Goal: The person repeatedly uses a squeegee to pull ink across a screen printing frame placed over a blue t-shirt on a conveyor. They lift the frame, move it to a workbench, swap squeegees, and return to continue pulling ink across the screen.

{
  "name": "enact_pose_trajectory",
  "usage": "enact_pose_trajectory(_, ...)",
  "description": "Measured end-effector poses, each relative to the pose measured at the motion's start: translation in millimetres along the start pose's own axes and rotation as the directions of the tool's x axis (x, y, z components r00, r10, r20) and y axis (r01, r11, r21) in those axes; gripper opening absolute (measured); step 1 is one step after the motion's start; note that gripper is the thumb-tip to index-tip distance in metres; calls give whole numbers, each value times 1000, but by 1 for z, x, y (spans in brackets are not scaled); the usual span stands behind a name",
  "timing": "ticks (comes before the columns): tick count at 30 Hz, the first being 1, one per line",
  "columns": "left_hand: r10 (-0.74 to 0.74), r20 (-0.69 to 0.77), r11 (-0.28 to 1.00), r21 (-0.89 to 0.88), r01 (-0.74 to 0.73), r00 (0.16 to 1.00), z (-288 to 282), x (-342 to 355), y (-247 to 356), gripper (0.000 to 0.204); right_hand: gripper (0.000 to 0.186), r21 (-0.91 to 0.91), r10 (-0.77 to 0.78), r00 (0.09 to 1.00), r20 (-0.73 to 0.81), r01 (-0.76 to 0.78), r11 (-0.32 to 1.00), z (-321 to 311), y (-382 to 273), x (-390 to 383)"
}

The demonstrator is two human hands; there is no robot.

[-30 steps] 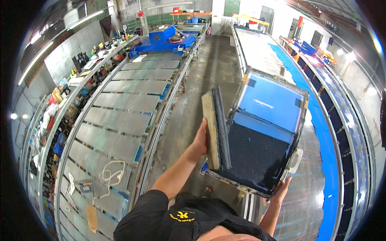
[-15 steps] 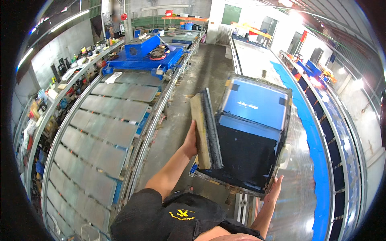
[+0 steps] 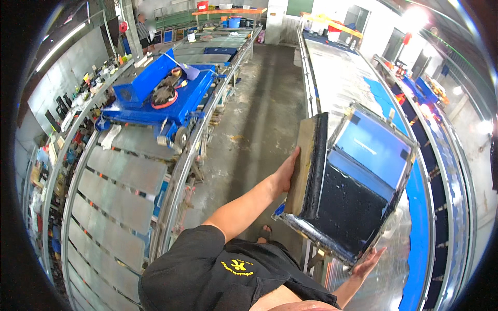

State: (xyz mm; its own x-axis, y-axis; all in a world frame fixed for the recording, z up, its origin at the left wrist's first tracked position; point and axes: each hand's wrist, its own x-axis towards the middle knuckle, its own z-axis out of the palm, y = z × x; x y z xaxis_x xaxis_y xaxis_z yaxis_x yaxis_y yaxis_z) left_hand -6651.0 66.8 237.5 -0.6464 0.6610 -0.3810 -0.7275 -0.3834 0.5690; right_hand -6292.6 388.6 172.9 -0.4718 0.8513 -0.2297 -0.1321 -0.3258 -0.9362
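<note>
A screen printing frame (image 3: pixel 322 242) hangs tilted in front of me, between the two long tables. Black ink (image 3: pixel 347 212) covers its near part, while the far part of the mesh looks blue. Along its left side stands a squeegee (image 3: pixel 300 173) with a pale wooden handle and an ink-blackened blade. My left hand (image 3: pixel 287 170) is closed on the squeegee's wooden side, its fingertips hidden behind. At the near right corner, my right hand (image 3: pixel 367 263) grips the frame from below, with some fingertips showing past the edge.
A long table of grey panels (image 3: pixel 116 199) runs along the left, with a blue wheeled machine (image 3: pixel 166 111) on its rails. On the right, a pale table (image 3: pixel 340 65) carries a strip of blue material (image 3: pixel 417 207). A wet-looking concrete aisle (image 3: pixel 259 114) lies between. A person (image 3: pixel 141 31) stands far back left.
The frame and squeegee have moved right in view and turned clockwise, both hands going with them. The blue machine appears nearer and larger as my viewpoint shifts.
</note>
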Motion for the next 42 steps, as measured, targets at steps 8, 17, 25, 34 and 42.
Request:
enact_pose_trajectory(8,254,-208,941,-171,-290,945,-114,171,267,83,79,34,101,906,410,-126,992,369,21,192)
enact_pose_trajectory(17,329,-156,901,-242,-359,931,-227,387,532,84,74,-26,48,921,386,-41,999,709,65,323)
enact_pose_trajectory(25,178,-96,943,-267,-198,979,-287,577,734,85,71,-11,25,969,247,-23,1000,921,109,481)
enact_pose_trajectory(34,434,-436,825,-158,-542,788,-445,764,971,92,94,-139,50,885,462,17,990,1337,203,736)
enact_pose_trajectory(42,517,-739,558,-92,-825,432,-623,722,1125,87,73,-338,318,179,931,98,936,1790,271,734)
